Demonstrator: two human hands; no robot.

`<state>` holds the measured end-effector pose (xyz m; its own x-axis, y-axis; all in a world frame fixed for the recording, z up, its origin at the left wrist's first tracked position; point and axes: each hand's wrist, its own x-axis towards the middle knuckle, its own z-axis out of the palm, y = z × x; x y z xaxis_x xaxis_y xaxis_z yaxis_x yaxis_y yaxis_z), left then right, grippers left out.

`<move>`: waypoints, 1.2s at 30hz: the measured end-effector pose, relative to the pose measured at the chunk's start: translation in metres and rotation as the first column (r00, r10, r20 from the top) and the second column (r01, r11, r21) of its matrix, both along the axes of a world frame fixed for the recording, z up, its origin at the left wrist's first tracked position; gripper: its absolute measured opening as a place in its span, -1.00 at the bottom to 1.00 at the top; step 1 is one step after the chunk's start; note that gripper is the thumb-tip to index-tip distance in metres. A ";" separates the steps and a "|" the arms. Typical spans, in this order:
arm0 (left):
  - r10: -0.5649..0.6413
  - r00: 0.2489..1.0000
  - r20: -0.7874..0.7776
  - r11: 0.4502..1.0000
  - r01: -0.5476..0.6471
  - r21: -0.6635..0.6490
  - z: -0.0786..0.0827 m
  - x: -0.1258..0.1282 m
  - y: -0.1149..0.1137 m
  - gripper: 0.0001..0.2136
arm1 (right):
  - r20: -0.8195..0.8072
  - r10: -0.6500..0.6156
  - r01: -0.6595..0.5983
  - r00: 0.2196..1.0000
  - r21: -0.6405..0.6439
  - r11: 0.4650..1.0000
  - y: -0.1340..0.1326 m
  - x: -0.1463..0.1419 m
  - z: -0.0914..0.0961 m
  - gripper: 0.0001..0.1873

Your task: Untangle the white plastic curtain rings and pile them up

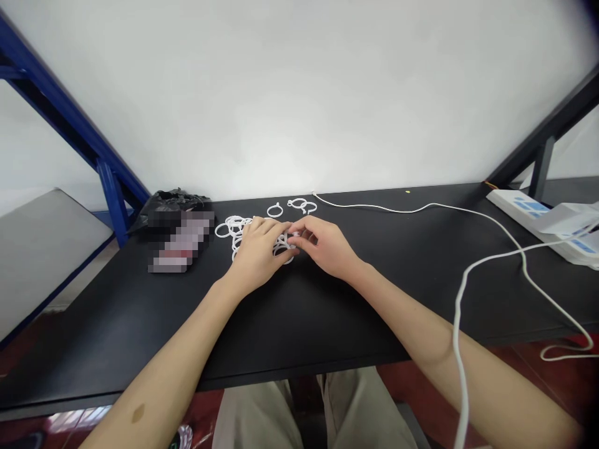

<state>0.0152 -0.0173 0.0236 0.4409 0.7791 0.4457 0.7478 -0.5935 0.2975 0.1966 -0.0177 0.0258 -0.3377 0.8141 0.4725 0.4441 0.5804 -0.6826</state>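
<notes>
A loose pile of white plastic rings [226,230], some with a small tab or eyelet, lies on the black tabletop under and around my hands. My left hand [256,248] rests over the pile, fingers bent and thumb stretched toward the right hand, closed around a white ring [283,254]. My right hand [325,244] meets it from the right, thumb and forefinger pinched on a small white part of a ring at the left fingertips. The fingers partly hide this part. Behind the hands lie a single ring [275,211] and two overlapping rings [299,204].
A crumpled black plastic bag [173,202] and a blurred-out flat object [182,243] lie at the left. A white cable [433,206] runs across the right side and over my right forearm. White-and-blue boxes or printed stacks [538,218] stand far right. Blue struts [70,118] flank the table.
</notes>
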 end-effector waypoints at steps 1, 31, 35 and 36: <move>-0.008 1.000 0.005 1.000 0.008 -0.002 0.001 0.000 -0.001 -0.71 | -0.013 -0.010 0.010 1.000 -0.007 1.000 0.000 -0.001 0.000 -0.93; 0.230 0.973 -0.034 0.972 -0.228 0.047 -0.007 -0.002 0.003 -0.70 | 0.574 -0.463 0.448 0.676 0.178 0.876 0.036 0.017 -0.020 -0.72; 0.185 0.982 -0.025 0.981 -0.183 0.057 -0.006 -0.002 0.003 -0.68 | 0.418 -0.382 0.377 0.824 0.098 0.921 0.027 0.012 -0.012 -0.78; 0.171 0.985 -0.026 0.984 -0.169 0.057 -0.005 -0.001 0.002 -0.64 | 0.326 -0.334 0.338 0.884 0.046 0.940 0.023 0.010 -0.009 -0.77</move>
